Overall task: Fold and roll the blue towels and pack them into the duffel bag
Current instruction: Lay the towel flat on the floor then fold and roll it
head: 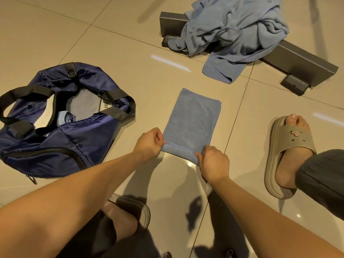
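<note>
While the bag (61, 146) lies open, the left hand (149, 142) pinches one near corner of the folded towel (193, 123), flat on the floor (130, 81), and the right hand (214, 161) pinches the other; rolling seems next, needing an even first turn.

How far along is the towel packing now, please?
Done: what looks like one rolled light-blue towel sits inside the open navy fabric duffel bag. In hand: left hand and right hand pinch the near corners of a folded blue rectangular towel lying flat on the beige tiled floor, not yet rolled. Left: the crumpled heap of pale-blue towels beyond it.
</note>
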Demonstrator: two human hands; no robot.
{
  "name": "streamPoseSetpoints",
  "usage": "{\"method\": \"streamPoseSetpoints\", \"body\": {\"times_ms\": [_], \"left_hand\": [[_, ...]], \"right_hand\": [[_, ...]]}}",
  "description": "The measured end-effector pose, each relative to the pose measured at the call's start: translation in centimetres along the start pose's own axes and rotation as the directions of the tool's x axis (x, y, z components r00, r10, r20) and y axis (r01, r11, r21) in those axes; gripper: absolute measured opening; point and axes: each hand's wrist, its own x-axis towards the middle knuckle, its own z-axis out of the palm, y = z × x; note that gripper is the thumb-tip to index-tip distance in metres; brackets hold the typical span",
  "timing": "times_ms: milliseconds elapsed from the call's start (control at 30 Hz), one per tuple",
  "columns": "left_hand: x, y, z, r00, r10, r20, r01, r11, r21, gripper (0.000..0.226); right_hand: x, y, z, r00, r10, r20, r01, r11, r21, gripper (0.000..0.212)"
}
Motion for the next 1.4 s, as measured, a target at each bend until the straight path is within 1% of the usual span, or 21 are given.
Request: {"method": "streamPoseSetpoints", "body": {"times_ms": [33, 100, 167, 200, 267, 300, 367, 400, 467, 533, 600, 667, 767, 867, 933, 1033, 1167, 1233, 1300, 1367, 1400], "left_hand": [[-0.3, -0.1, 0.2, 0.999, 0.040, -0.021, -0.040, 0.999, 0.031, 0.014], [-0.8, -0.2, 0.5, 0.991, 0.106, -0.079, -0.098, 0.990, 0.099, 0.017], [-1.0, -0.1, 0.6, 0.983, 0.140, -0.121, -0.123, 0.983, 0.137, 0.017], [-0.9, -0.1, 0.6, 0.980, 0.161, -0.118, -0.142, 0.977, 0.156, 0.016], [-0.6, -0.3, 0.6, 0.975, 0.208, -0.074, -0.189, 0.960, 0.206, 0.008], [-0.6, -0.4, 0.5, 0.972, 0.232, -0.049, -0.215, 0.948, 0.234, 0.010], [-0.9, -0.9, 0.2, 0.950, 0.313, -0.008, -0.297, 0.908, 0.295, 0.019], [-1.1, -1.3, -0.1, 0.928, 0.374, 0.013, -0.357, 0.875, 0.326, 0.023], [-1.7, -2.2, -0.5, 0.884, 0.460, 0.078, -0.454, 0.808, 0.376, 0.027], [-1.9, -2.8, -1.0, 0.872, 0.470, 0.141, -0.483, 0.771, 0.415, 0.034], [-1.6, -2.8, -1.3, 0.891, 0.431, 0.143, -0.449, 0.784, 0.430, 0.039], [-1.0, -2.5, -1.3, 0.909, 0.401, 0.110, -0.410, 0.820, 0.400, 0.034], [-0.3, -1.8, -1.4, 0.938, 0.334, 0.094, -0.346, 0.887, 0.305, 0.025], [0.3, -1.3, -1.6, 0.960, 0.250, 0.125, -0.272, 0.939, 0.209, 0.017], [0.7, -0.8, -1.7, 0.968, 0.196, 0.155, -0.221, 0.960, 0.170, 0.016], [1.4, -0.4, -1.6, 0.975, 0.137, 0.174, -0.164, 0.975, 0.151, 0.028], [2.3, -0.4, -1.3, 0.984, 0.095, 0.150, -0.122, 0.975, 0.187, 0.030], [2.6, -0.1, -0.9, 0.990, 0.081, 0.117, -0.105, 0.972, 0.210, 0.031], [2.5, 0.1, -0.5, 0.996, 0.068, 0.057, -0.079, 0.974, 0.211, 0.028], [2.1, 0.2, 0.0, 0.995, 0.094, -0.040, -0.086, 0.984, 0.157, 0.020], [1.9, 0.4, 0.3, 0.988, 0.127, -0.087, -0.116, 0.986, 0.124, 0.014]], "right_hand": [[-0.1, -0.1, 0.1, 0.998, -0.041, -0.043, 0.041, 0.999, -0.016, 0.024], [-0.2, -0.3, 0.5, 0.992, -0.104, -0.075, 0.101, 0.994, -0.037, 0.014], [-0.1, -0.3, 0.5, 0.990, -0.126, -0.070, 0.125, 0.992, -0.020, 0.014], [0.0, -0.3, 0.5, 0.990, -0.127, -0.060, 0.128, 0.992, 0.003, 0.013], [0.0, 0.1, 0.5, 0.987, -0.148, -0.058, 0.150, 0.988, 0.032, 0.012], [-0.2, 0.4, 0.5, 0.983, -0.172, -0.061, 0.174, 0.984, 0.038, 0.013], [-1.0, 1.0, 0.4, 0.967, -0.245, -0.071, 0.249, 0.968, 0.046, 0.021], [-1.4, 1.4, 0.4, 0.955, -0.288, -0.073, 0.292, 0.956, 0.041, 0.024], [-2.0, 1.9, 0.3, 0.935, -0.348, -0.062, 0.349, 0.937, 0.009, 0.022], [-2.2, 2.1, 0.5, 0.938, -0.342, -0.055, 0.342, 0.940, -0.024, 0.022], [-2.0, 1.9, 0.7, 0.945, -0.318, -0.073, 0.319, 0.948, -0.009, 0.017], [-1.6, 1.8, 0.8, 0.951, -0.299, -0.083, 0.302, 0.953, 0.021, 0.010], [-1.1, 2.0, 0.4, 0.961, -0.268, -0.067, 0.274, 0.956, 0.109, 0.015], [-0.6, 2.1, -0.3, 0.978, -0.207, 0.009, 0.196, 0.937, 0.288, 0.020], [0.2, 2.0, -0.8, 0.985, -0.146, 0.087, 0.108, 0.932, 0.345, 0.021], [1.5, 1.9, -1.2, 0.986, -0.036, 0.164, -0.020, 0.946, 0.324, 0.029], [2.6, 1.7, -1.1, 0.979, 0.053, 0.196, -0.108, 0.954, 0.281, 0.032], [2.8, 1.4, -0.9, 0.980, 0.091, 0.178, -0.139, 0.950, 0.279, 0.033], [2.6, 1.2, -0.8, 0.982, 0.144, 0.119, -0.173, 0.941, 0.292, 0.032], [2.2, 1.4, -0.8, 0.981, 0.192, 0.026, -0.189, 0.921, 0.341, 0.026], [2.0, 1.6, -0.9, 0.982, 0.186, -0.017, -0.166, 0.915, 0.368, 0.024]]}}
